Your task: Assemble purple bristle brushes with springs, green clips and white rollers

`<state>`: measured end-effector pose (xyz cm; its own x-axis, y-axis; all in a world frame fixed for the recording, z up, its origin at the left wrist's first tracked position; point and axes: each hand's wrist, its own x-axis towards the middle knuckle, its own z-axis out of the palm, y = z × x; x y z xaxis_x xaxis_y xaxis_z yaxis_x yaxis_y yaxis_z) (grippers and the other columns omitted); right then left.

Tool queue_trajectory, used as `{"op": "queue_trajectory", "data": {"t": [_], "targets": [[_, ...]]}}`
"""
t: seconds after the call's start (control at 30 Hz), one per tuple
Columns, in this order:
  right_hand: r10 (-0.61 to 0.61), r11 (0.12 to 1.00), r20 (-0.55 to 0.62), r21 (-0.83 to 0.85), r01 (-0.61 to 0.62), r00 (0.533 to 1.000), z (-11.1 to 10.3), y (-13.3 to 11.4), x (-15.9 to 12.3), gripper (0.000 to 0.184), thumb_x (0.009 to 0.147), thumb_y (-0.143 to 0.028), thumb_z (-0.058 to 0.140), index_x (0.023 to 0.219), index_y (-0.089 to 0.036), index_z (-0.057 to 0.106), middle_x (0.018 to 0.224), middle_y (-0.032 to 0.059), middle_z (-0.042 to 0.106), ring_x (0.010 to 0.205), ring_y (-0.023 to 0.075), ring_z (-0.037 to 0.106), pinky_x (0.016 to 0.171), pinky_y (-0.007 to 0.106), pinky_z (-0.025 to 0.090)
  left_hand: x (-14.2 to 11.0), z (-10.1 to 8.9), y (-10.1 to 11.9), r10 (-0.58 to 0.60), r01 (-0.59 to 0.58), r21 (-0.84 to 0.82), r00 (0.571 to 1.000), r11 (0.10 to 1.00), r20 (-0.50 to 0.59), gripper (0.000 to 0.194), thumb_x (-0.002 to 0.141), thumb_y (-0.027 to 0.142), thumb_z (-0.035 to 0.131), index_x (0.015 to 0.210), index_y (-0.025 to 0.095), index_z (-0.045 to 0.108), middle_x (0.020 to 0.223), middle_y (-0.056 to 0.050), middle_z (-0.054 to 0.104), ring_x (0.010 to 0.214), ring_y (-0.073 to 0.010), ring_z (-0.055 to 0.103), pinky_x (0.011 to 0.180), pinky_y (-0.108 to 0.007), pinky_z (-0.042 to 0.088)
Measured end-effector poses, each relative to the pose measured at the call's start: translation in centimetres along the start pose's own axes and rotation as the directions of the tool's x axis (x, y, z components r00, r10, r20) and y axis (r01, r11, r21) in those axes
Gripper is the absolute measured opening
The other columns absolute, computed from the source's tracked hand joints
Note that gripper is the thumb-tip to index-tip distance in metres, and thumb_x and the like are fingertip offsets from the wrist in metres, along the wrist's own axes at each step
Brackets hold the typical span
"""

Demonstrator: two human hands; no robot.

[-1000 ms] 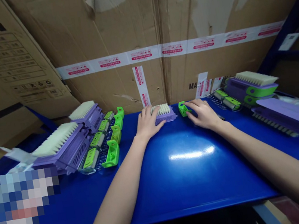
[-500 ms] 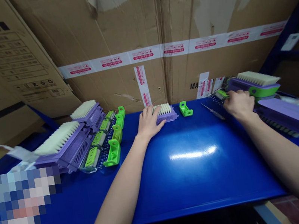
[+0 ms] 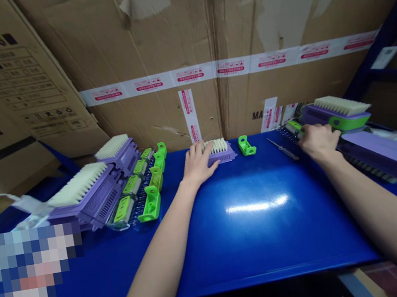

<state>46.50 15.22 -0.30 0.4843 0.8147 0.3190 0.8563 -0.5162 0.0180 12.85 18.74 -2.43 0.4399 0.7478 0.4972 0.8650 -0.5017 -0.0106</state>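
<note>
Fingers over the top and thumb along the near side, my left hand [image 3: 197, 164] grips the left end of a purple brush [image 3: 222, 155] with cream bristles facing up. My right hand [image 3: 318, 140] is closed at the right of the table, fingers curled down over a green-topped metal block that they mostly hide. A similar green-topped block [image 3: 293, 126] lies just behind it in a clear tray. Between my hands are a green bracket [image 3: 247, 146] and a thin screwdriver [image 3: 283, 149].
At the left stand purple brushes [image 3: 78, 185], several green-topped blocks [image 3: 131, 185] and green brackets [image 3: 150, 203]. At the right, a brush with a green bracket [image 3: 350, 121] sits behind an upturned purple brush [image 3: 394, 147]. Cardboard [image 3: 162, 109] backs the blue table [image 3: 256, 250].
My right hand left the green bracket and moved right to the green-topped blocks, exposing the screwdriver. It stays there over the last half second. My left hand has stayed on the purple brush.
</note>
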Motion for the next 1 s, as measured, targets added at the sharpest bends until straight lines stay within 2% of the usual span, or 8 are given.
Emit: {"op": "queue_trajectory", "data": {"t": [0.1, 0.23, 0.4, 0.57, 0.73, 0.9, 1.0], "targets": [[-0.006, 0.999, -0.067, 0.032, 0.008, 0.998, 0.1, 0.0, 0.0, 0.035, 0.087, -0.028, 0.039, 0.105, -0.01, 0.064, 0.109, 0.0225, 0.061, 0.106, 0.0369, 0.051, 0.08, 0.047, 0.037, 0.0, 0.0, 0.0, 0.0, 0.0, -0.007, 1.0, 1.0, 0.003, 0.059, 0.086, 0.048, 0.053, 0.138, 0.023, 0.041, 0.141, -0.013, 0.042, 0.129, -0.0304, 0.035, 0.099, -0.045, 0.039], [-0.166, 0.976, -0.186, 0.107, 0.188, 0.968, 0.3, -0.5, -0.2, 0.036, 0.088, -0.029, 0.041, 0.107, -0.011, 0.065, 0.105, 0.0226, 0.063, 0.102, 0.0374, 0.052, 0.076, 0.047, 0.038, 0.0, -0.1, 0.0, 0.004, -0.004, -0.015, 1.0, 1.0, -0.001, 0.06, 0.085, 0.048, 0.053, 0.138, 0.022, 0.042, 0.14, -0.013, 0.042, 0.128, -0.0308, 0.036, 0.099, -0.045, 0.039], [-0.412, 0.861, -0.265, 0.202, 0.468, 0.872, 0.2, -3.3, -1.3, 0.036, 0.092, -0.035, 0.038, 0.107, -0.017, 0.066, 0.105, 0.0137, 0.067, 0.103, 0.032, 0.055, 0.08, 0.044, 0.041, 0.0, -0.1, 0.0, 0.002, -0.002, -0.024, 1.0, 1.0, 0.002, 0.06, 0.084, 0.047, 0.055, 0.138, 0.023, 0.042, 0.141, -0.013, 0.042, 0.128, -0.0307, 0.036, 0.098, -0.046, 0.04], [-0.562, 0.714, -0.313, 0.284, 0.64, 0.766, 0.2, -6.7, -4.0, 0.047, 0.091, -0.049, 0.042, 0.122, -0.018, 0.059, 0.112, 0.0135, 0.065, 0.105, 0.0304, 0.055, 0.083, 0.041, 0.042, 0.0, -0.1, 0.1, 0.001, -0.001, -0.025, 1.0, 1.0, 0.002, 0.06, 0.085, 0.048, 0.054, 0.138, 0.022, 0.042, 0.141, -0.013, 0.042, 0.129, -0.0305, 0.036, 0.099, -0.045, 0.039], [-0.642, 0.639, -0.244, 0.355, 0.683, 0.727, 1.5, -7.9, -4.9, 0.035, 0.09, -0.034, 0.048, 0.117, -0.018, 0.062, 0.116, 0.0136, 0.061, 0.102, 0.0273, 0.057, 0.084, 0.039, 0.046, 0.0, -0.2, 0.1, -0.011, 0.012, -0.014, 1.0, 1.0, 0.003, 0.06, 0.085, 0.048, 0.054, 0.137, 0.023, 0.042, 0.141, -0.013, 0.042, 0.129, -0.0305, 0.036, 0.099, -0.046, 0.039], [-0.616, 0.636, -0.235, 0.413, 0.651, 0.752, 2.6, -7.5, -4.2, 0.024, 0.089, -0.029, 0.049, 0.1, -0.017, 0.067, 0.121, 0.0151, 0.057, 0.108, 0.0266, 0.058, 0.088, 0.039, 0.048, 0.0, -0.2, 0.1, -0.001, 0.001, -0.013, 1.0, 1.0, 0.0, 0.06, 0.085, 0.048, 0.054, 0.138, 0.022, 0.042, 0.141, -0.013, 0.042, 0.129, -0.0307, 0.036, 0.099, -0.045, 0.039], [-0.612, 0.617, -0.249, 0.444, 0.65, 0.751, 2.9, -7.5, -4.0, 0.021, 0.088, -0.03, 0.052, 0.093, -0.017, 0.067, 0.124, 0.0163, 0.056, 0.113, 0.028, 0.056, 0.092, 0.041, 0.048, 0.0, -0.2, 0.1, -0.001, 0.001, -0.01, 1.0, 1.0, 0.002, 0.06, 0.085, 0.048, 0.053, 0.138, 0.022, 0.041, 0.141, -0.013, 0.042, 0.129, -0.0307, 0.036, 0.1, -0.045, 0.039]]}}
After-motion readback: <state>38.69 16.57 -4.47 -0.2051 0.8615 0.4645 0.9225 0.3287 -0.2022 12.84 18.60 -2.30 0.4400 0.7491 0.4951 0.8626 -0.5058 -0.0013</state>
